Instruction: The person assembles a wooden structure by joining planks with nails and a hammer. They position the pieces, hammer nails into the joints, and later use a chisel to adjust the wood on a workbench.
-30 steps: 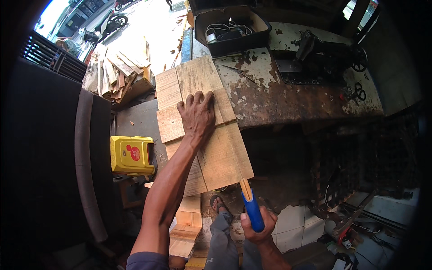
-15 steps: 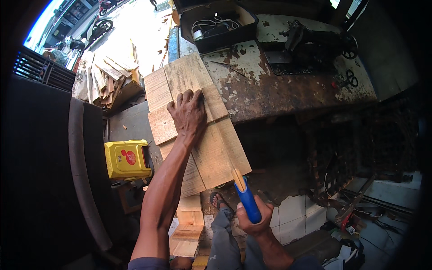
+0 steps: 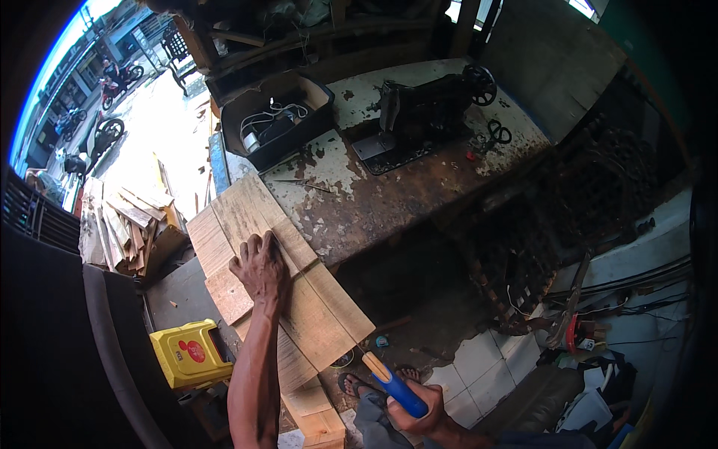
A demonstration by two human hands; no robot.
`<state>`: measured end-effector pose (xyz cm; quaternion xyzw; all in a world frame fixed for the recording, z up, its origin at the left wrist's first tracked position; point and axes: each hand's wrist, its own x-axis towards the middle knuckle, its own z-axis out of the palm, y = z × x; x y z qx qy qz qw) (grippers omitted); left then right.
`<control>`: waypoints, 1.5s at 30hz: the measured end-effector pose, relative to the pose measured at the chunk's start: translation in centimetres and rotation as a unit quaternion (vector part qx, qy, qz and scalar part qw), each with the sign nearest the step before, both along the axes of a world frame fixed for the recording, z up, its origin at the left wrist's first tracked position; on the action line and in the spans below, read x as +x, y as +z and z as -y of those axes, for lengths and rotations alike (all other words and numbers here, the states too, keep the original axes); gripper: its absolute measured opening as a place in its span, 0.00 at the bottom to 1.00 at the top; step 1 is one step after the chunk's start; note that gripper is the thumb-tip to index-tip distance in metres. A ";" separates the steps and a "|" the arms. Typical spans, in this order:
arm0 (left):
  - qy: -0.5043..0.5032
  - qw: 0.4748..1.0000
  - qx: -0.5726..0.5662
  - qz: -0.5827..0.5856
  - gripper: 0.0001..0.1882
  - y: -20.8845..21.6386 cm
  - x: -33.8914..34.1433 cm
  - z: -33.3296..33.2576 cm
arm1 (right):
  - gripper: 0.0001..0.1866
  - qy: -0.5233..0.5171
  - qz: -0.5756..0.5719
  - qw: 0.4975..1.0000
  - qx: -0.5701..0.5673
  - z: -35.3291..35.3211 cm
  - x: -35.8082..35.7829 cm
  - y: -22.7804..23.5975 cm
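Observation:
A panel of pale wooden boards (image 3: 329, 322) slants across the middle, its far end resting at the worn table's left corner. My left hand (image 3: 262, 273) presses down on it with bent fingers, gripping the boards from above. My right hand (image 3: 420, 410) is closed around the blue and wooden handle of a handsaw (image 3: 400, 393), just off the panel's near right corner. The saw's blade is edge-on and hardly shows. A thin dark line runs up the panel from that corner.
A sewing machine (image 3: 426, 112), scissors (image 3: 499, 132) and a black box with cables (image 3: 318, 120) stand on the worn table (image 3: 389, 202). A yellow bin (image 3: 191, 355) sits left of the panel. Scrap wood (image 3: 131, 224) is piled beyond it. More boards (image 3: 321, 426) lie below.
The view has shifted, so the table and panel appear lower and further left. My left hand stays on the boards; my right hand still grips the saw handle, near the same corner.

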<state>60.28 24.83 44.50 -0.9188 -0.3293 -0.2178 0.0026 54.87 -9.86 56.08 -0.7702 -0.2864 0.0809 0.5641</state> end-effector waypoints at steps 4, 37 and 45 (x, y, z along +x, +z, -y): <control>-0.007 1.000 -0.004 -0.006 0.17 0.6 0.2 0.7 | 0.11 0.008 -0.123 0.990 -0.074 -4.2 1.5 -3.2; 0.016 1.000 -0.015 -0.003 0.16 0.0 0.2 0.0 | 0.09 0.000 -0.090 0.994 -0.065 -4.0 0.6 -2.9; 0.005 1.000 -0.029 -0.004 0.21 0.0 0.2 0.5 | 0.08 -0.004 -0.059 0.992 -0.112 -3.2 0.9 -2.0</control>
